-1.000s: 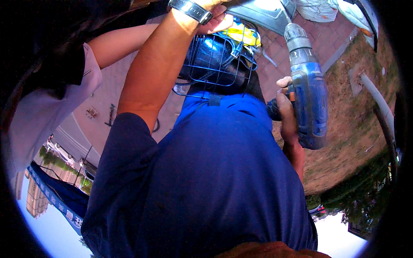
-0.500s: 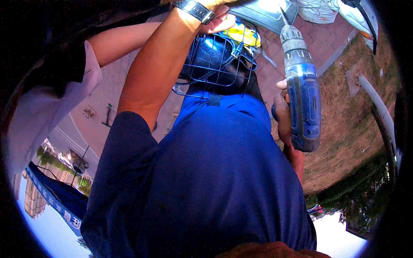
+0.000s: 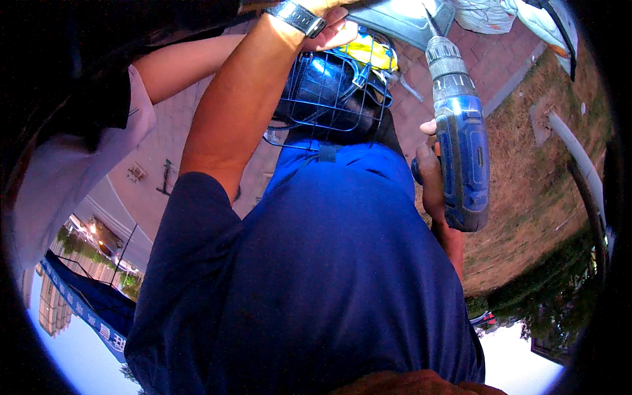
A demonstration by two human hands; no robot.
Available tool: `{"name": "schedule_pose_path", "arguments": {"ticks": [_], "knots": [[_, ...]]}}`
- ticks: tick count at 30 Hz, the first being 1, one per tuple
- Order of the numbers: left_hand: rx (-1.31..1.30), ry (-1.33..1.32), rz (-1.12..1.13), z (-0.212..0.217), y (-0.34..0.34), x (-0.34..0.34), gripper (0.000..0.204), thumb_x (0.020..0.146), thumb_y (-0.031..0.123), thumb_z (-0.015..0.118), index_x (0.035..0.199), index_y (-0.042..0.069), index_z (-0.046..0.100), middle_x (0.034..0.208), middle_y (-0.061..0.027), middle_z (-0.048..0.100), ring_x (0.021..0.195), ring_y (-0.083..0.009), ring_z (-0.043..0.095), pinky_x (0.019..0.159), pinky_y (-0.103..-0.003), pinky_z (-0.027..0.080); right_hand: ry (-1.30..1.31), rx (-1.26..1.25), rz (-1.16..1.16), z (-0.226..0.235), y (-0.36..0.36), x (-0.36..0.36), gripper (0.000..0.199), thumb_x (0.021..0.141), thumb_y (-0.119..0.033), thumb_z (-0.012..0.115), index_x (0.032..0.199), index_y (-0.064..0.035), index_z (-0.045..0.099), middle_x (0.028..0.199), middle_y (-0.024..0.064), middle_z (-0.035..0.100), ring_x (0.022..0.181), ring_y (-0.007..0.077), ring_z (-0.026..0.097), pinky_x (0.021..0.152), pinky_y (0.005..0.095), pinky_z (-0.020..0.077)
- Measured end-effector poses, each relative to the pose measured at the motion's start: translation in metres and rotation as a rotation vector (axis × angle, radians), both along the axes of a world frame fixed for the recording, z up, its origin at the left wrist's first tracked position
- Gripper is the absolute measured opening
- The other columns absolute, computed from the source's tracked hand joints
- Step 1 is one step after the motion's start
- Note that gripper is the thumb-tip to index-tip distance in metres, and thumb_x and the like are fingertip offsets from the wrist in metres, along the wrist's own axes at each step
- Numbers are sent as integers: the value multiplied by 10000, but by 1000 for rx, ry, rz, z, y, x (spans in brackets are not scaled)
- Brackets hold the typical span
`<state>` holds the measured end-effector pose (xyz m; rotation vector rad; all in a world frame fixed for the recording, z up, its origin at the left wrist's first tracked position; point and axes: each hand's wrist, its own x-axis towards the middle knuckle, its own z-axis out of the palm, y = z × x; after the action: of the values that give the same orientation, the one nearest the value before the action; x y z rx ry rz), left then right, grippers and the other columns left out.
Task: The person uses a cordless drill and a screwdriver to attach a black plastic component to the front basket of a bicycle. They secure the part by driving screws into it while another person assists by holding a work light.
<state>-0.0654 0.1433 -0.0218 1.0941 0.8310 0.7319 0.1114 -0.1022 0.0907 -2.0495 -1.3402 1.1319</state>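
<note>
A blue and black cordless drill (image 3: pixel 462 158) stands upright in the picture at the right. My right hand (image 3: pixel 431 171) is closed around its grip, partly hidden behind the body. The drill's bit points up toward a grey panel (image 3: pixel 401 26) at the top edge; whether the tip touches it I cannot tell. My left arm, with a black-strapped watch (image 3: pixel 297 18) on the wrist, reaches to the top edge. Only the base of my left hand (image 3: pixel 322 4) shows there, its fingers out of view. Just below it is another person's hand (image 3: pixel 334 34).
A black wire basket (image 3: pixel 336 99) holding a dark shiny item and a yellow cloth (image 3: pixel 368 52) lies below the hands. The other person's pale sleeve (image 3: pixel 141 102) comes in from the left. White bags (image 3: pixel 484 14) sit upper right on brick paving, beside dry grass and a curved pipe (image 3: pixel 579 148).
The drill has shifted slightly left, its chuck tilting a little left too. My left arm and the other person's hand stay almost in place.
</note>
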Motion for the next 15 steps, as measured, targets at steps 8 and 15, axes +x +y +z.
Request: {"name": "schedule_pose_path", "arguments": {"ticks": [8,15], "knots": [[21,-48,-11,-3,0,1,143,898,110,751,986,11,697,876,-24,705,771,-84,636,698,-242,523,2,24,-25,3,3,-4,357,783,-82,805,1134,-84,737,1013,80,763,908,201,737,848,358,572],[30,-17,1,-1,0,0,140,880,101,754,977,13,703,875,-21,704,771,-88,634,707,-243,523,-10,-16,-74,3,3,-6,348,786,-78,800,1128,-77,736,1012,87,766,916,198,740,857,358,574]]}}
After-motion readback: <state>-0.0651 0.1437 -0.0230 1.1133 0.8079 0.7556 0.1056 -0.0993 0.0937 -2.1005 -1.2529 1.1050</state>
